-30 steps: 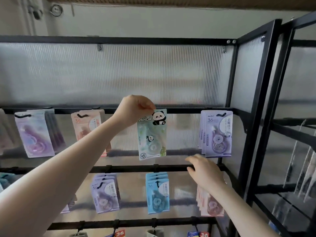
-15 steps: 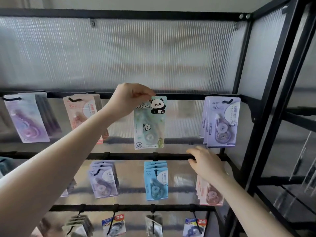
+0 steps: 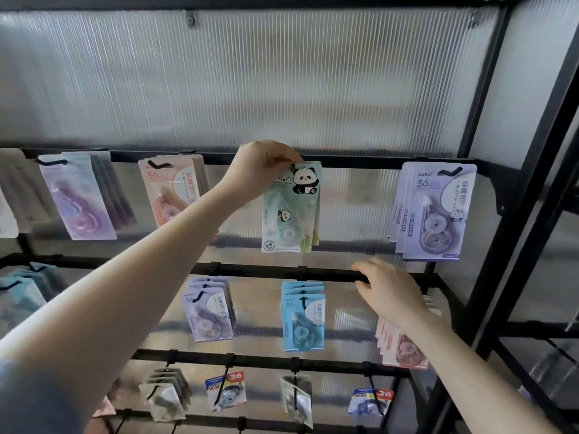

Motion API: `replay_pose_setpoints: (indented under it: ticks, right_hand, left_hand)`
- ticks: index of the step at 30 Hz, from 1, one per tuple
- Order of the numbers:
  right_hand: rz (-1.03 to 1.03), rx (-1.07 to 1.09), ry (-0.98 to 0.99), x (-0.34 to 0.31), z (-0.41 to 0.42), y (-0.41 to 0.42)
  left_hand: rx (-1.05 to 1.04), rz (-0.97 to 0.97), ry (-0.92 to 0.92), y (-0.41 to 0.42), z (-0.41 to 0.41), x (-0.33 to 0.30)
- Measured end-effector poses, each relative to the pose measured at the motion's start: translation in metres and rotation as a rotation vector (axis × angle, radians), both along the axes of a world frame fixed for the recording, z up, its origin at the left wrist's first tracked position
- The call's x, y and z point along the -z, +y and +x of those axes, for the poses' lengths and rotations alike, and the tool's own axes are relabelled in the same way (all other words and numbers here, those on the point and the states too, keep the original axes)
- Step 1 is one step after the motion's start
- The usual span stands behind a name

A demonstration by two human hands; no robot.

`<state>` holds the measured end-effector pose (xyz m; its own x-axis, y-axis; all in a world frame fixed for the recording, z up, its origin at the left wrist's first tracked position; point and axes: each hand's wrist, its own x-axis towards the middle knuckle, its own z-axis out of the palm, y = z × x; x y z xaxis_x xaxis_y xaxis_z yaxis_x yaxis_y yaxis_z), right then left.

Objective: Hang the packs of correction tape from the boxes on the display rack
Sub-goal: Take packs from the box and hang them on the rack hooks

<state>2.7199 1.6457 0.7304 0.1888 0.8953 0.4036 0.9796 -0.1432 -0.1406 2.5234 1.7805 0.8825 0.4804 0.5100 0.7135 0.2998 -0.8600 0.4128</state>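
A: Going from the left, the lilac packs (image 3: 80, 198) and the pink packs (image 3: 170, 189) are hanging on their hooks along the top bar (image 3: 360, 161). Next to them, the left hand (image 3: 261, 169) is pinching the top corner of the panda pack (image 3: 291, 208), with its grip clenched on the card right at the bar.

B: Is it hanging on a hook there?

A: I cannot tell; the fingers are covering the hole. That is the risk I am seeing. If the hand is letting go before the hook is passing through the hole, the pack is likely dropping past the lower rows.

B: There seems to be another pack behind it.

A: Yes, an edge is showing at its right side. Pushing too hard could be knocking that one loose, or bending the card.

B: And the right hand (image 3: 388, 292)?

A: It is resting on the second bar (image 3: 260, 270), fingers curling over the rail and holding no pack. Just below its wrist, the pale pink packs (image 3: 402, 349) are hanging, so a careless move of the forearm could be sweeping them off. Further right, the purple packs (image 3: 438, 211) are sitting well apart from both hands.
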Motion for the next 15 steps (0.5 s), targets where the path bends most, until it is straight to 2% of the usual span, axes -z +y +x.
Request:
replay_pose_setpoints:
  ticks: [11, 15]
  right_hand:
    - [-0.047, 0.015, 0.002, 0.014, -0.012, 0.002]
    - [-0.05, 0.015, -0.019, 0.015, -0.015, 0.001]
  left_hand:
    - [-0.1, 0.121, 0.086, 0.005, 0.007, 0.004]
    - [-0.144, 0.235, 0.119, 0.004, -0.004, 0.013]
